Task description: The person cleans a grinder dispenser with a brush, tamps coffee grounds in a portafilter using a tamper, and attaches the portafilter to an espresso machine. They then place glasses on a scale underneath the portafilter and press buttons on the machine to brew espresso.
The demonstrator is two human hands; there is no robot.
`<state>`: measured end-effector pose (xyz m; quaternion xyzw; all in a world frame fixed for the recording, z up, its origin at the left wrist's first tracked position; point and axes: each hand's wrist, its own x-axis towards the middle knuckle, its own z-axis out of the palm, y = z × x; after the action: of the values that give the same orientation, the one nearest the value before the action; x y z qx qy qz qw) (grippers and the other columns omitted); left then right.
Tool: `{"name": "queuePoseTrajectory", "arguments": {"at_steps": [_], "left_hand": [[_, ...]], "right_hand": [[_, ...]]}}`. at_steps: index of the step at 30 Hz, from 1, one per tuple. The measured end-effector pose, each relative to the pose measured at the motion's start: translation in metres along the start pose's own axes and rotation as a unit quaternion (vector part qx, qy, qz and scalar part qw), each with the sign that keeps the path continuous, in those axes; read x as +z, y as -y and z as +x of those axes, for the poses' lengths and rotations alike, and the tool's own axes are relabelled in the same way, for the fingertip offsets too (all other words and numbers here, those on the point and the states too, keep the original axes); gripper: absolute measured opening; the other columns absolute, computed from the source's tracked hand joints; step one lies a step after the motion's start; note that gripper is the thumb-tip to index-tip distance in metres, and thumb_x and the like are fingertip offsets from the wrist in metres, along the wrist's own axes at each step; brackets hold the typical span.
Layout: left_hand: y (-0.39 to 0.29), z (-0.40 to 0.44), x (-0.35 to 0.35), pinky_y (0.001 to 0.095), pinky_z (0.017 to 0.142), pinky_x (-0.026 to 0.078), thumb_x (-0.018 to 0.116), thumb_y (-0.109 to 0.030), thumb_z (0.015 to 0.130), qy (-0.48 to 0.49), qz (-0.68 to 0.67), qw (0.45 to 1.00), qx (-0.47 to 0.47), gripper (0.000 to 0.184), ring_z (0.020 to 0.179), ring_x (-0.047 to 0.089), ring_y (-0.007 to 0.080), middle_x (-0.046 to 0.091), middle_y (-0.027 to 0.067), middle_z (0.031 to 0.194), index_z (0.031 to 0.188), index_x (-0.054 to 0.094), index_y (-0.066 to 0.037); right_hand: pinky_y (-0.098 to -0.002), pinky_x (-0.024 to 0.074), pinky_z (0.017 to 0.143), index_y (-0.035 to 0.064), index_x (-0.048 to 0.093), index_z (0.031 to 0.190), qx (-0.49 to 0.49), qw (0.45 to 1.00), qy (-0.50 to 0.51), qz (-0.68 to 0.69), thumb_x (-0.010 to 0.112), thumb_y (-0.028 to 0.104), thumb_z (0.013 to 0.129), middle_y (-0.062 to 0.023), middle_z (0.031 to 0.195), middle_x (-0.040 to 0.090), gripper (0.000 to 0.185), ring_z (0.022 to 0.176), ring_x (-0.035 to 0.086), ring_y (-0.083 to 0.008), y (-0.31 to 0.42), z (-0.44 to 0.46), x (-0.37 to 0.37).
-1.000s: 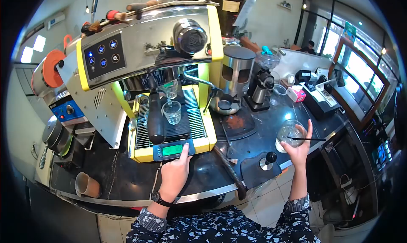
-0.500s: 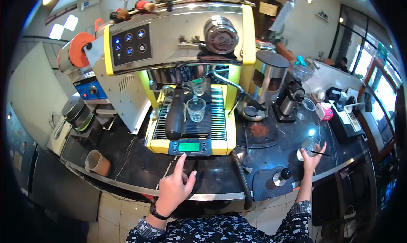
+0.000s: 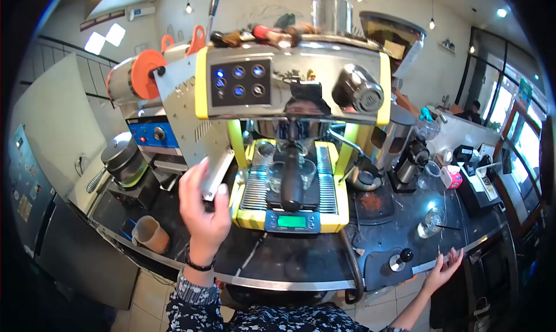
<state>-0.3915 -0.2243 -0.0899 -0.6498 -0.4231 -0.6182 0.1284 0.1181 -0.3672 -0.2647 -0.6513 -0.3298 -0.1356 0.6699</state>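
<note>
My left hand [image 3: 204, 213] is raised at the left side of the yellow and steel espresso machine [image 3: 313, 94], empty, its thumb apart from the fingers. A portafilter with a dark handle [image 3: 292, 184] is locked in the machine and points toward me. Below it, small clear glasses [image 3: 274, 174] stand on the black top of a scale with a lit green display [image 3: 291, 221]. My right hand [image 3: 443, 270] hangs open at the counter's front edge, palm up and holding nothing. Just beyond it stands a clear glass [image 3: 429, 223] with a dark stick across it.
A tamper [image 3: 401, 259] rests on a dark mat beside a hose [image 3: 351, 262]. At the left stand a brownish jug [image 3: 150, 235] and a lidded pot [image 3: 125, 159]. Grinders [image 3: 412, 161], a tissue pack [image 3: 451, 177] and a card terminal [image 3: 485, 171] line the right.
My left hand has moved from in front of the scale up to the left. My right hand has let go of the clear glass and drawn back toward me. The view has shifted too.
</note>
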Motion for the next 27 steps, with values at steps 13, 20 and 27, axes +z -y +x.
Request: {"name": "queuePoseTrajectory", "arguments": {"at_steps": [13,20,27], "left_hand": [[0.030,0.116,0.051,0.0677,0.109,0.009,0.060,-0.047,0.085,0.003,0.141,0.971,0.192,0.061,0.143,0.014,0.0489,0.020,0.0220,0.156,0.141,0.050,-0.025],[0.023,0.126,0.056,0.0734,0.103,0.018,0.061,-0.056,0.083,0.030,0.168,0.950,0.261,0.064,0.142,0.017,0.0473,0.023,0.0165,0.156,0.140,0.051,-0.029],[0.028,0.126,0.055,0.0717,0.102,0.020,0.064,-0.058,0.079,0.030,0.159,0.944,0.288,0.072,0.141,0.022,0.0441,0.028,0.0165,0.155,0.141,0.050,-0.025]], "right_hand": [[-0.0408,0.0425,0.087,0.0012,0.059,0.106,-0.280,0.934,0.214,0.062,0.071,0.009,0.065,-0.0137,0.097,0.060,0.043,0.091,0.056,-0.0309,0.184,-0.138,0.116],[-0.0418,0.0400,0.086,0.0145,0.069,0.104,-0.389,0.887,0.249,0.005,0.080,0.020,0.065,-0.0043,0.103,0.060,0.041,0.094,0.053,-0.0260,0.217,-0.160,0.160],[-0.0436,0.0372,0.093,0.0233,0.070,0.104,-0.452,0.844,0.286,-0.038,0.079,0.026,0.069,-0.0008,0.107,0.058,0.036,0.100,0.048,-0.0233,0.225,-0.177,0.199]]}}
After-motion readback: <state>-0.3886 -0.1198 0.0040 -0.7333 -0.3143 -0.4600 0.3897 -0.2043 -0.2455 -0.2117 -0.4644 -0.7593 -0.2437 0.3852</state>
